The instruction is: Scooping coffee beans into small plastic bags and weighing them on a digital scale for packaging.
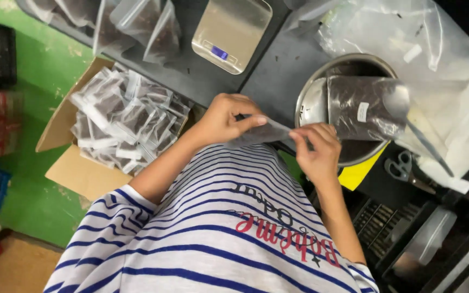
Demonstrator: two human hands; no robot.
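Left hand [225, 116]: closed in a pinch on one end of the small clear pouch [264, 133], thumb laid along its upper edge.
Right hand [316, 149]: closed likewise on the opposite end of the same pouch, fingertips pressing its edge.
Small clear pouch: flat, filled with dark loose material, held level between both hands above the striped shirt [218, 239], just in front of the tabletop [278, 70] edge.
Metal bowl [313, 100]: round, on the dark tabletop directly beyond the right hand, dark material inside.
Scoop [362, 106]: metal, wide, lying across the bowl, loaded with dark material, handle reaching toward the right.
Digital scale [229, 32]: silver platform, farther back on the tabletop, well apart from the hands.
Cardboard box [82, 168]: open, on the green floor [44, 70] beside the left arm, heaped with filled pouches [128, 119] of the same kind.
Large plastic bag [403, 32]: clear, crumpled, behind the bowl.
Scissors [400, 165]: grey-handled, lying right of the bowl near a yellow sheet [359, 172].
Further pouches [142, 21]: leaning together at the tabletop's far left edge.
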